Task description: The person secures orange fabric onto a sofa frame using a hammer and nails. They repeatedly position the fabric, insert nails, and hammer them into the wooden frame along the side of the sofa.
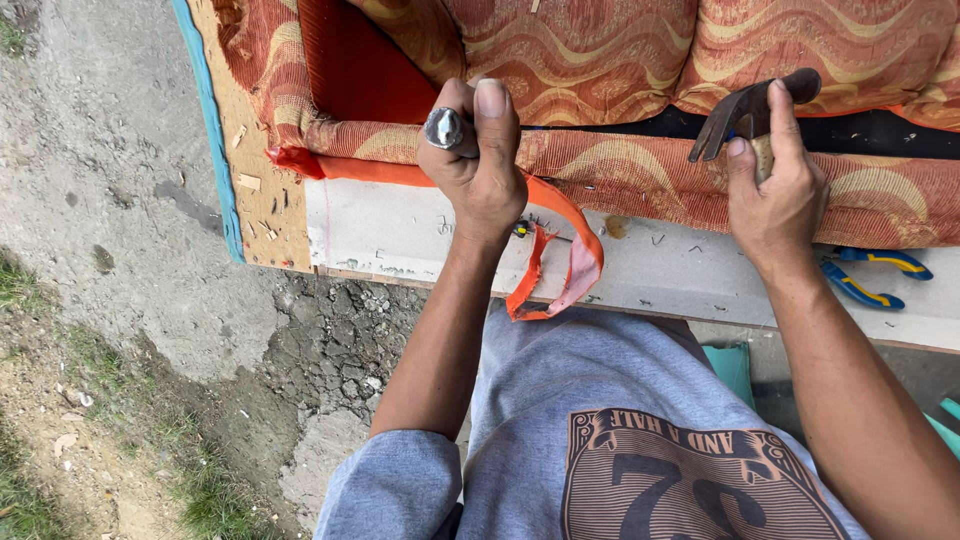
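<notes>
- Left hand (480, 165): clenched in a fist around a metal tool (445, 128) with a rounded, shiny silver end; only that end shows above the fingers, so the tool's kind cannot be told. The fist sits over the near edge of the upholstered frame, left of centre.
- Right hand (775, 195): grasping a claw hammer (745, 115) close under its dark metal head, thumb and fingers wrapped about the handle; the claw points left. The hammer is held above the patterned fabric, right of centre and well apart from the left hand.
- Orange trim strip (560, 240): runs along the fabric's near edge, then hangs loose in a curl just beside and below the left fist, over the pale board.
- Patterned fabric (640, 170): orange-red with tan wavy motifs, stretched along the frame's edge between the two hands.
- Cushions (700, 45): same pattern, lying at the far side.
- Pale board (400, 230): bare white face of the frame, near side, with a few small staples or nails scattered on it.
- Blue-handled pliers (875, 278): lying on the board at right, just beside the right wrist.
- Chipboard panel (265, 215): exposed at the left end, edged in a blue strip.
- Ground (120, 200): grey concrete and cracked earth at left, grass patches nearer.
</notes>
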